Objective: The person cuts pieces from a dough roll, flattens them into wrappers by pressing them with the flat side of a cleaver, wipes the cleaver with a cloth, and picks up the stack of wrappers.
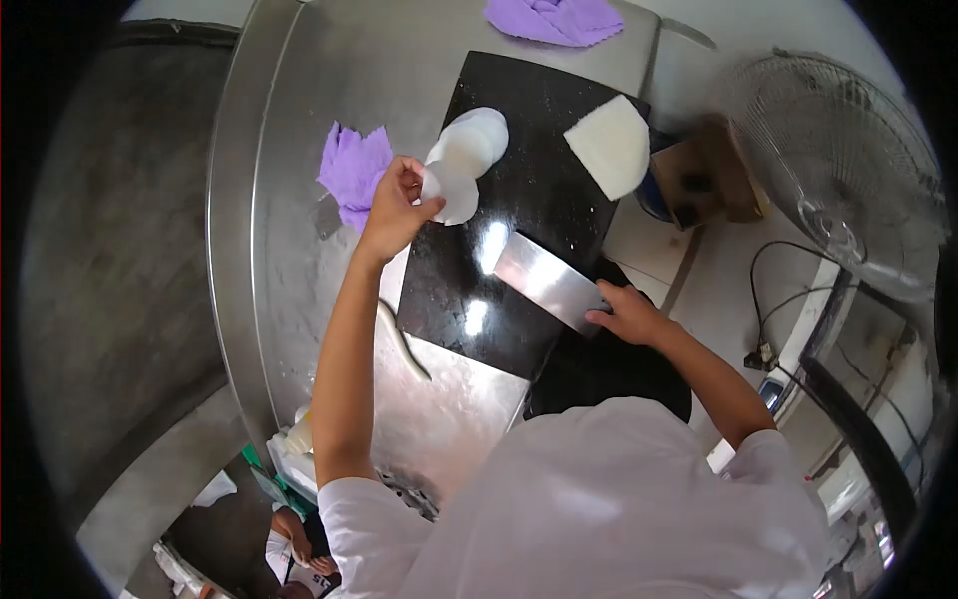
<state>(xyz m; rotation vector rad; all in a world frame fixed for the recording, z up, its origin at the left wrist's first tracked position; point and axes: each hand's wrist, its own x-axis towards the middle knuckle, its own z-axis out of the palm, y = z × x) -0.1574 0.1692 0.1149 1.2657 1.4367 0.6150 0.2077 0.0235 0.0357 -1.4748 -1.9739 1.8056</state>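
A thin white round sheet [454, 192] is pinched at its left edge by my left hand [399, 205], over the left edge of the black board [469, 290]. Just above it on the board, more white rounds [479, 135] overlap one another. My right hand [631, 314] is closed round the handle end of a wide cleaver [544, 280], whose blade lies flat or nearly flat over the middle of the board. A white pad with a pointed corner [611, 148] lies at the board's upper right.
Purple cloths lie left of the board [354, 170] and beyond it [554, 20]. A white curved strip [402, 339] is on the metal table [299, 240]. A fan [838, 170] and cables stand at right. Another person [289, 549] is at lower left.
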